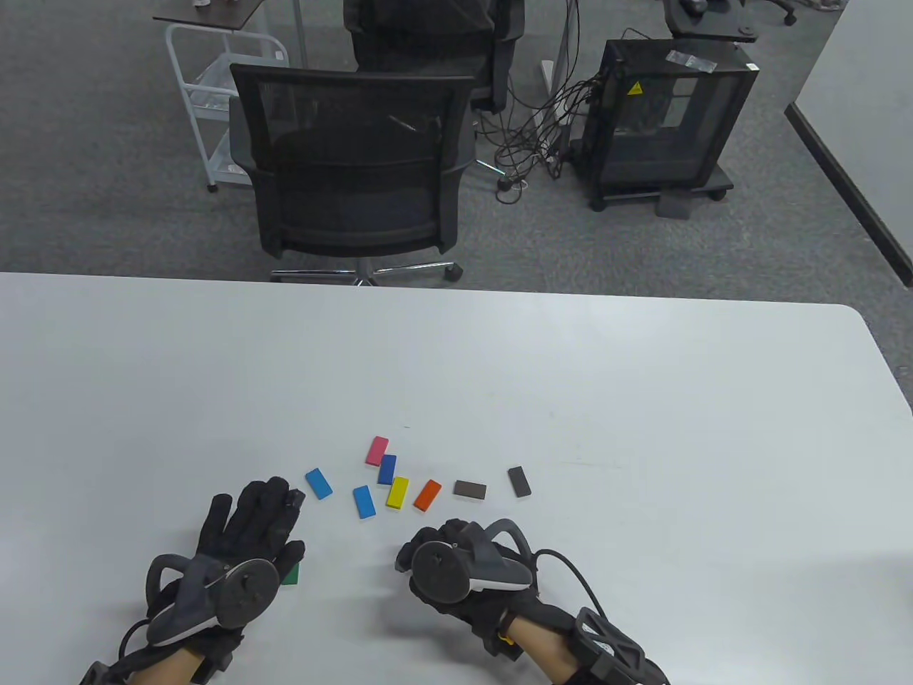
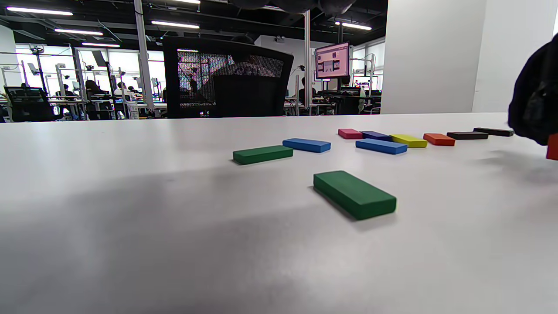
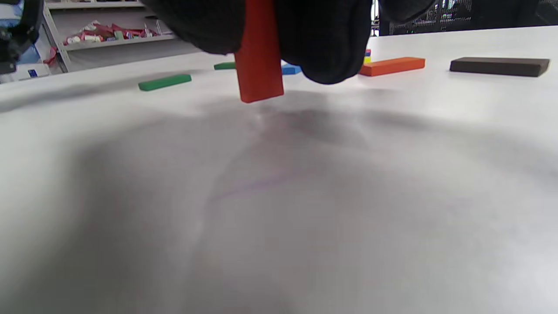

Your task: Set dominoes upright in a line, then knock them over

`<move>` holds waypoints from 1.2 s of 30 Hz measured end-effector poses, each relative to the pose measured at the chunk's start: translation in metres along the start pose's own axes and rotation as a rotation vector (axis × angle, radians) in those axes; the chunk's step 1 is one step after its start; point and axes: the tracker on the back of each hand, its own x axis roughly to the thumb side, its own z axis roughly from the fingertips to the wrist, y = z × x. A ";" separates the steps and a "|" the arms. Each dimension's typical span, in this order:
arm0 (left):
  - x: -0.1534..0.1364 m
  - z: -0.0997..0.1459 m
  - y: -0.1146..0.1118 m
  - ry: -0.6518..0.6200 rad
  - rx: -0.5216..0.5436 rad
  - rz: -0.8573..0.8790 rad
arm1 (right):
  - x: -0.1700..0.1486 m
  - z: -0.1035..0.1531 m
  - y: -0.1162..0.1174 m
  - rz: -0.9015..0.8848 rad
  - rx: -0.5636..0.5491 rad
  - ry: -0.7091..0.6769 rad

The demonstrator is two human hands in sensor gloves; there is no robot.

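Observation:
Several coloured dominoes lie flat near the table's front: pink (image 1: 376,451), dark blue (image 1: 387,469), yellow (image 1: 397,492), orange (image 1: 427,495), brown (image 1: 470,489), black (image 1: 519,481) and two light blue (image 1: 319,483). My left hand (image 1: 257,528) hovers with straight, spread fingers and holds nothing. A green domino (image 1: 290,574) peeks out by its thumb. The left wrist view shows two flat green dominoes (image 2: 354,194), the nearer one close ahead. My right hand (image 1: 442,549) is curled and pinches a red domino (image 3: 259,56) upright. Its lower end is at or just above the table.
The white table (image 1: 642,399) stretches far beyond the dominoes to a rounded right corner. A black mesh office chair (image 1: 353,164) stands past the far edge, with a black cabinet (image 1: 667,121) and cables on the floor behind.

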 end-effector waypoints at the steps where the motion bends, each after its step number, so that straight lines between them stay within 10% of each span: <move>1: 0.000 0.000 0.000 0.000 -0.001 0.000 | 0.001 0.000 0.001 0.002 0.004 -0.001; 25: 0.001 0.000 0.000 0.000 -0.016 -0.005 | 0.002 0.003 0.000 0.024 -0.024 -0.007; 36: 0.002 0.000 0.000 -0.006 -0.012 -0.007 | -0.020 0.017 -0.041 -0.024 -0.192 0.090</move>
